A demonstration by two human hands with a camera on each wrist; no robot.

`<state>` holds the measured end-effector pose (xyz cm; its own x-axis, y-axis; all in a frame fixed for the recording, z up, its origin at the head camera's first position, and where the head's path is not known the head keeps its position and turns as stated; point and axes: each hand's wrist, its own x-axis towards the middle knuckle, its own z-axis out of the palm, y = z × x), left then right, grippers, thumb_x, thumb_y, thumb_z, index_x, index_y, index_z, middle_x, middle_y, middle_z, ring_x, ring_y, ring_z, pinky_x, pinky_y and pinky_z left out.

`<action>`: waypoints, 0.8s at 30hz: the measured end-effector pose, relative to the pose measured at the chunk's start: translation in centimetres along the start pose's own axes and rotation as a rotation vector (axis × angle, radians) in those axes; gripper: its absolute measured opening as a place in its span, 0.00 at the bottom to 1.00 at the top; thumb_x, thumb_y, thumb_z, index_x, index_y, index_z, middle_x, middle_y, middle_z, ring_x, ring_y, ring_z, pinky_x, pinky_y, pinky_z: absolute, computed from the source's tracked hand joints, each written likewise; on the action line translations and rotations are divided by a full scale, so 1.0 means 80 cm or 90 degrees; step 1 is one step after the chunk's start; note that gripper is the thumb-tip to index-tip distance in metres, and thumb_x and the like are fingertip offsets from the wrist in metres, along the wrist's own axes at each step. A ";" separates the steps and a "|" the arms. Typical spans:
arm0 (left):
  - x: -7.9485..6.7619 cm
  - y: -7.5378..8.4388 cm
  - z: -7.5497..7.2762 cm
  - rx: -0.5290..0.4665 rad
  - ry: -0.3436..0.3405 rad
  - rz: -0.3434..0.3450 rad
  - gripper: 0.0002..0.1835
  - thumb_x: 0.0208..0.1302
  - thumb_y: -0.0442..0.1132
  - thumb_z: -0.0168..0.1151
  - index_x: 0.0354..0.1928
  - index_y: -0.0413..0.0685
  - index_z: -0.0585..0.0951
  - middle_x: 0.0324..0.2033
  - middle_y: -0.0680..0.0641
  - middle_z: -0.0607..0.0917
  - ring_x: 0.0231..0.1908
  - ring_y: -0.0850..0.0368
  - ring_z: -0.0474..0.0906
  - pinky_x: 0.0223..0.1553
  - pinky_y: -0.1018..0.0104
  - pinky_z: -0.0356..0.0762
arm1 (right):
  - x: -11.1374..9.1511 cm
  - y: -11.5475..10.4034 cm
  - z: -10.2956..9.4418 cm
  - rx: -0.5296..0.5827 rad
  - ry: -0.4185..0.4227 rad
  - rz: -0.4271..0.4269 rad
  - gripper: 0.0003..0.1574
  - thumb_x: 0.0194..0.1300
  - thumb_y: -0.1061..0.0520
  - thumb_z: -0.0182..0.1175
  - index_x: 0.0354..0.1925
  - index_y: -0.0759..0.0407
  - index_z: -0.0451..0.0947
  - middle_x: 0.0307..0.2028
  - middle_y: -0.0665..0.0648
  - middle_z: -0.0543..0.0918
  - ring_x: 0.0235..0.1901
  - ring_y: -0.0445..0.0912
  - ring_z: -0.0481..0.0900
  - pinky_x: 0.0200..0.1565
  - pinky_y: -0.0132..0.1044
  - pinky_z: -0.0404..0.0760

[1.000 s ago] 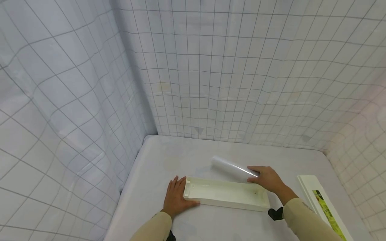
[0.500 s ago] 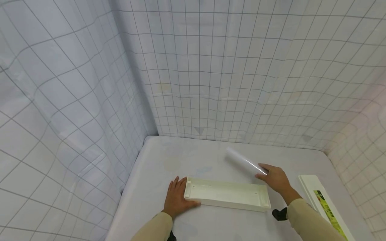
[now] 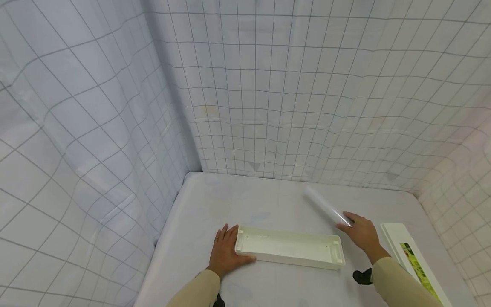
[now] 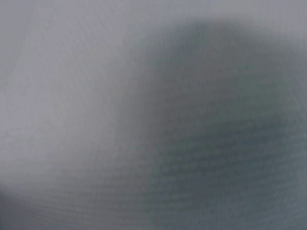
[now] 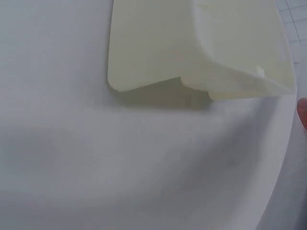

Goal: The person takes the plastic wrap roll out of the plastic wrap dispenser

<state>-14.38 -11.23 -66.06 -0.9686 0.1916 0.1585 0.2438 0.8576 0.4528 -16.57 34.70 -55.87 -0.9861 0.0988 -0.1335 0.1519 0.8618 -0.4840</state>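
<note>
Where the gridded sheeting (image 3: pixel 268 94) walls in the workspace, I can see from my end a white-covered table (image 3: pixel 230 200) reaching back to its foot. On it sits a long cream tray (image 3: pixel 289 248), hollow side up, with small raised fittings at both ends. Right of that, well apart, a flat white panel (image 3: pixel 396 234) with a yellow-green label (image 3: pixel 420 269) runs off the bottom of my head view. Slanting across beyond the tray's right end is a clear roll (image 3: pixel 326 205), outside the tray and not touching it; whether it rests on the cloth I cannot tell.

I judge the step in hand to be handling the roll clear of the tray while the tray is steadied. The next move, as I read it, calls for a firm pinch and care with the roll's unsupported far end.

The right hand (image 3: pixel 362 234) pinches the roll's near end between thumb and fingers, parted only about as wide as the roll. The left hand (image 3: pixel 224 253) lies against the tray's left end, fingers extended and slightly spread, thumb along the near wall. My left wrist view is only grey blur; the right one catches just a fingertip (image 5: pixel 302 114).
</note>
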 end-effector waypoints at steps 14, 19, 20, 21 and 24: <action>0.000 0.001 -0.002 0.009 -0.003 0.000 0.65 0.37 0.84 0.68 0.76 0.55 0.67 0.72 0.51 0.72 0.78 0.43 0.57 0.81 0.43 0.48 | -0.010 0.049 0.004 0.007 0.051 0.092 0.48 0.68 0.39 0.65 0.71 0.70 0.66 0.66 0.78 0.71 0.59 0.73 0.76 0.50 0.63 0.83; -0.001 0.003 -0.003 0.004 -0.003 0.000 0.65 0.37 0.83 0.69 0.76 0.54 0.67 0.72 0.51 0.73 0.78 0.43 0.57 0.81 0.43 0.48 | -0.017 0.061 0.001 0.030 0.041 0.145 0.50 0.69 0.39 0.63 0.73 0.71 0.62 0.69 0.79 0.67 0.63 0.74 0.71 0.56 0.66 0.79; -0.001 0.003 -0.004 0.003 -0.004 0.000 0.65 0.37 0.83 0.69 0.76 0.54 0.67 0.72 0.51 0.73 0.78 0.43 0.57 0.81 0.43 0.48 | -0.018 0.064 0.000 0.033 0.039 0.154 0.50 0.69 0.39 0.63 0.73 0.71 0.61 0.69 0.79 0.66 0.64 0.74 0.70 0.57 0.67 0.78; -0.001 0.003 -0.004 0.004 -0.001 0.004 0.65 0.37 0.83 0.69 0.75 0.53 0.68 0.72 0.50 0.73 0.78 0.42 0.57 0.81 0.42 0.49 | -0.019 0.066 0.000 0.033 0.038 0.161 0.50 0.70 0.39 0.63 0.73 0.71 0.61 0.69 0.79 0.65 0.65 0.74 0.69 0.59 0.67 0.77; 0.000 0.003 -0.004 0.009 0.002 0.007 0.65 0.36 0.84 0.69 0.75 0.54 0.68 0.72 0.50 0.73 0.78 0.41 0.58 0.80 0.41 0.50 | -0.021 0.074 0.002 0.027 0.047 0.175 0.50 0.69 0.39 0.63 0.73 0.72 0.61 0.69 0.79 0.65 0.65 0.75 0.68 0.60 0.67 0.76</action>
<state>-14.30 -11.22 -65.68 -0.9657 0.1995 0.1663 0.2537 0.8623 0.4383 -13.97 39.58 -58.64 -0.9094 0.3637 -0.2018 0.4156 0.7763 -0.4739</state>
